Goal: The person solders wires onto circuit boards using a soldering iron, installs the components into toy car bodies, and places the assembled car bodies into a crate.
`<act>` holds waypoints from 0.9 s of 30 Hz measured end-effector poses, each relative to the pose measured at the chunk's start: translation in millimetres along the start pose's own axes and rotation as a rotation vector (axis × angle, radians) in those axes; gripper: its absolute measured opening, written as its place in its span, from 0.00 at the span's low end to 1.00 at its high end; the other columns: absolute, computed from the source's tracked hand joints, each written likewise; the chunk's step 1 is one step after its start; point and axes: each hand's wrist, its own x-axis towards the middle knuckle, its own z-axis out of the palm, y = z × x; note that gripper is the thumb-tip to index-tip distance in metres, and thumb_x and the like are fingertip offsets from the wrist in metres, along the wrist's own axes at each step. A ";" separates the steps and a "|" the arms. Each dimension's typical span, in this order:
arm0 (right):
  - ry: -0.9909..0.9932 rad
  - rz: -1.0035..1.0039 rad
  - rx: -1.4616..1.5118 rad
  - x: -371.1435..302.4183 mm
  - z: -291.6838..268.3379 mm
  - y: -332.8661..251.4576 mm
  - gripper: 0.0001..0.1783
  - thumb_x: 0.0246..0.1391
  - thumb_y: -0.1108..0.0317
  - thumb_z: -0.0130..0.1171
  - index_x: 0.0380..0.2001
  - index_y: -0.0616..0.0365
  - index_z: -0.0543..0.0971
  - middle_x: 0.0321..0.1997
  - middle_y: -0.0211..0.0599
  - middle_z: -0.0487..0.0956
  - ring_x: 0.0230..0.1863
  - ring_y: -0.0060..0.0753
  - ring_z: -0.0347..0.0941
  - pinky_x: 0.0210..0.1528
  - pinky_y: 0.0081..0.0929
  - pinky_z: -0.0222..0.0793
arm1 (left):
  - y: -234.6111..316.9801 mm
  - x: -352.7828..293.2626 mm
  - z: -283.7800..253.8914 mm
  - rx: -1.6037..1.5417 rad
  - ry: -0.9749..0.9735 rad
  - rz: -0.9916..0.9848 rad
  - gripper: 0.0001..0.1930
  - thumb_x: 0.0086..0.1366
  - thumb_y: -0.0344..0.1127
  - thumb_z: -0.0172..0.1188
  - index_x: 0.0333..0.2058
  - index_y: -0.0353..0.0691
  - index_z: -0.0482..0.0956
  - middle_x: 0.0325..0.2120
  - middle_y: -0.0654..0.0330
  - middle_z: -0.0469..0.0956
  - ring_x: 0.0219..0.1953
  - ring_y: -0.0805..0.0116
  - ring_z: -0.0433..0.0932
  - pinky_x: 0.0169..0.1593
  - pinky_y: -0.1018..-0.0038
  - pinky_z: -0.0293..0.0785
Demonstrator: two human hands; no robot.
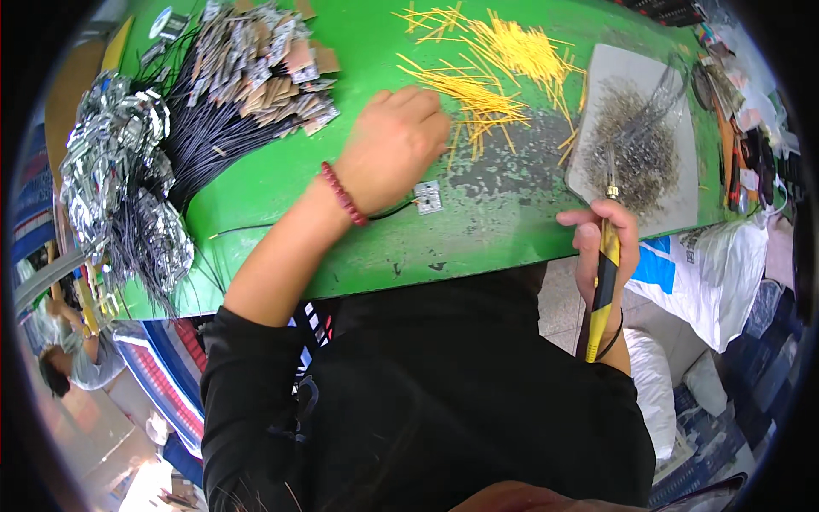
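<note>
The right hand (628, 243) grips a yellow-and-black pen-shaped tool (605, 282) over the green table edge (486, 263). The left hand (397, 132) curls by thin yellow sticks (482, 98); I can't tell if it holds anything. A square silver plate (428, 197) lies by its wrist, with open room before the edge.

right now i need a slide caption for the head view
Right hand pointing a soldering iron at a debris-speckled grey slab, left hand beside thin yellow sticks.

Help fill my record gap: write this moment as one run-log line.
left hand: beside yellow sticks, grip hidden | right hand: grip around soldering iron, tip over pale board | black cable: beneath left forearm
</note>
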 end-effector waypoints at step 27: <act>0.345 0.069 0.162 18.2 -61.2 56.7 0.10 0.50 0.75 0.53 0.37 0.67 0.74 0.27 0.34 0.74 0.24 0.20 0.69 0.28 0.14 0.65 | 4.0 -31.5 -21.4 -0.062 0.382 -0.284 0.09 0.50 0.20 0.65 0.31 0.39 0.81 0.28 0.59 0.81 0.31 0.62 0.79 0.37 0.71 0.72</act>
